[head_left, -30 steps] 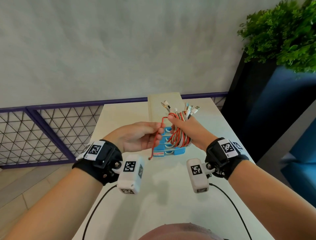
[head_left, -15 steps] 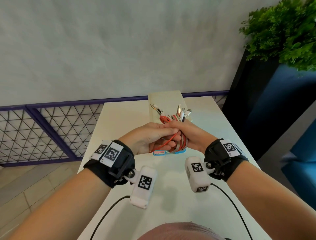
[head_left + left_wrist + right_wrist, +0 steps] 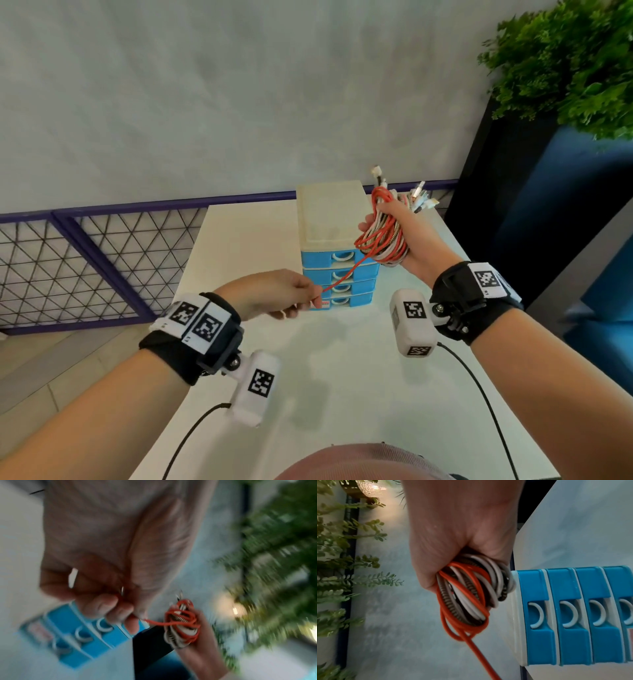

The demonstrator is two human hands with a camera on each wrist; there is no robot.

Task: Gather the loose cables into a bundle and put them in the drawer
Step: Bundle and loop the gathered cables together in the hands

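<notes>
My right hand (image 3: 394,233) grips a coiled cable bundle (image 3: 385,236) (image 3: 471,595) of red, white and braided cables, held in the air just right of the drawer unit's top. Several plugs (image 3: 419,198) stick up above the fist. One red cable end (image 3: 342,279) runs taut from the bundle down-left to my left hand (image 3: 301,296), which pinches it between thumb and fingers (image 3: 120,609) in front of the drawers. The small drawer unit (image 3: 337,274) (image 3: 573,615) has a cream top and several blue drawers, all closed.
The drawer unit stands on a white table (image 3: 325,359) by a grey wall. A purple-framed mesh railing (image 3: 96,253) runs on the left. A dark blue planter (image 3: 534,205) with a green plant (image 3: 575,61) stands beyond the table's right edge.
The hands have parted: my right hand lifted the bundle up and right, and my left hand drew the red cable end down and left, pulling it taut.
</notes>
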